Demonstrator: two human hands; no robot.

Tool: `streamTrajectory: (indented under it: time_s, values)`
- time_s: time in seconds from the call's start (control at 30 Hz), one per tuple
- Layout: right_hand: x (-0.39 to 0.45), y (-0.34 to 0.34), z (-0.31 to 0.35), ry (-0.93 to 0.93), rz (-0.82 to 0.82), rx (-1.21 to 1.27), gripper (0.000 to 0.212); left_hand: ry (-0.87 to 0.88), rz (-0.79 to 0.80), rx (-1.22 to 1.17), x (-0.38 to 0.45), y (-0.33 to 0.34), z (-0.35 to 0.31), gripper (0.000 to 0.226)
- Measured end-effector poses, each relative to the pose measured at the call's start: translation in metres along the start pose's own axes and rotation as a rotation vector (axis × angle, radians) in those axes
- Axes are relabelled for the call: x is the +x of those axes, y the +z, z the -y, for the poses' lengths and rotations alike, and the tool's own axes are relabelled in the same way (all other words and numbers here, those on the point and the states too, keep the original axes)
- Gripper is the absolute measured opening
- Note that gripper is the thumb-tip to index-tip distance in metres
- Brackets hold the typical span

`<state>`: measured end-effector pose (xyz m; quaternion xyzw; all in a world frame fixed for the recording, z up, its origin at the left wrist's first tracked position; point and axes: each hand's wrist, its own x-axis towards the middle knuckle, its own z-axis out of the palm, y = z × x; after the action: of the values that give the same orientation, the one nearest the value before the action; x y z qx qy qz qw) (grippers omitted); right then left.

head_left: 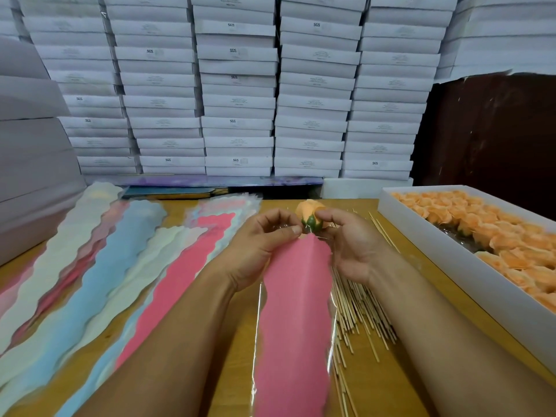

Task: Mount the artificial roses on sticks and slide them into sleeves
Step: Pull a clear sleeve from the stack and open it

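Several rows of sleeves (90,266) lie fanned across the left half of the wooden table (186,209): cream, red, pale blue, white and pink, each a long wavy-edged strip running from near edge toward the far side. Behind them, along the back wall, stacked white boxes (237,85) rise in columns, some printed with small labels.

Left hand (258,245): fingers curled, thumb and forefinger pinching the clear upper edge of a pink sleeve (294,326) just below the flower. The sleeve hangs toward the viewer between the two forearms, pink paper inside clear film.

Rose (310,213): one, peach-coloured, with a green base, standing out of the mouth of the pink sleeve, held up above the table between both hands. Its stick cannot be made out inside the sleeve.

Right hand (349,242): palm turned inward, fingertips closed on the green base of the rose from the right side.

Sticks (358,308): a loose pile of thin pale wooden skewers lying on the table under and beside the right wrist, partly covered by the pink sleeve; a few single ones lie further back.

Tray (451,251): long, white, shallow, set along the right edge of the table, filled with rows of peach roses (481,218) packed close together.
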<state>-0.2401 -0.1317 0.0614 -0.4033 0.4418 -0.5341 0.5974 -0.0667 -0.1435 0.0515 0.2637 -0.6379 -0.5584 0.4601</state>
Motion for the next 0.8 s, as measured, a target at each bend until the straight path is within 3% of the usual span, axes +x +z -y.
streamTrajectory:
  time_s: [0.1,0.23,0.4,0.63,0.8]
  values:
    - [0.001,0.001,-0.002,-0.066,-0.030,-0.088,0.021,0.024,-0.037,-0.007,0.001,0.000,0.000,0.007]
    - [0.001,0.004,-0.004,-0.149,-0.056,-0.205,0.013,0.045,-0.083,0.015,0.003,0.000,0.003,0.002]
    - [-0.001,0.004,-0.006,-0.154,-0.015,-0.295,0.037,0.078,-0.173,0.106,0.007,0.003,0.007,0.007]
    - [-0.007,0.002,-0.008,-0.108,0.085,-0.281,0.028,0.041,-0.225,0.304,0.018,0.005,-0.001,0.014]
    - [-0.004,-0.002,-0.008,-0.022,0.102,-0.231,0.021,-0.032,-0.250,0.387,0.026,0.010,-0.007,0.006]
